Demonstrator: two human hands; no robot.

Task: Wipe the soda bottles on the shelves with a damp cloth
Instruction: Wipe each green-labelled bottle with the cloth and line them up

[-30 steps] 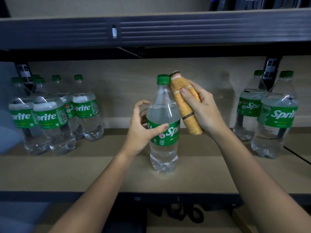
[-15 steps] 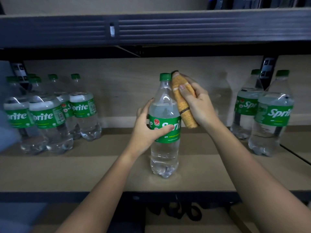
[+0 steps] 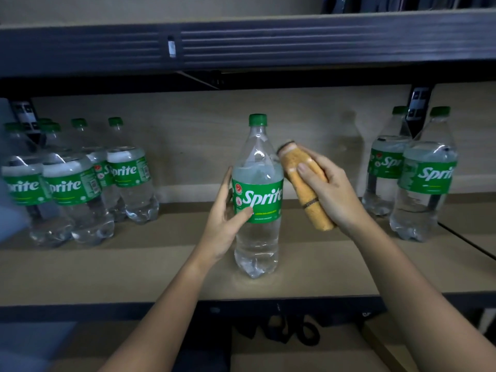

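The right hand [image 3: 331, 191] has come down: half a second ago it pressed the folded orange cloth [image 3: 304, 187] high against the neck, just beside the green cap [image 3: 257, 120], and now the cloth sits lower, at the shoulder of the middle bottle [image 3: 257, 200] and the top edge of its label [image 3: 258, 201]. The fingers and thumb are curled around the cloth, so this hand is grasping it firmly, and the cloth's upper end touches or nearly touches the right side of the bottle — I cannot tell which. The left hand [image 3: 224, 218] has changed too; before, its fingers wrapped more around the label, now they lie rather straight along the bottle's left side with the thumb across the lower label, so it steadies the bottle more than it clenches it. I judge this as one downward wiping stroke in progress, with the neck probably done and the body below the cloth not yet wiped. The bottle stands upright on the wooden shelf [image 3: 134, 272], between the two hands, clear plastic with clear liquid and the Sprite label facing the camera. To the left of the left hand stands a group of similar bottles [image 3: 77, 194]; to the right of the right hand stand two more [image 3: 418, 181] — these, I think, are waiting for the cloth.
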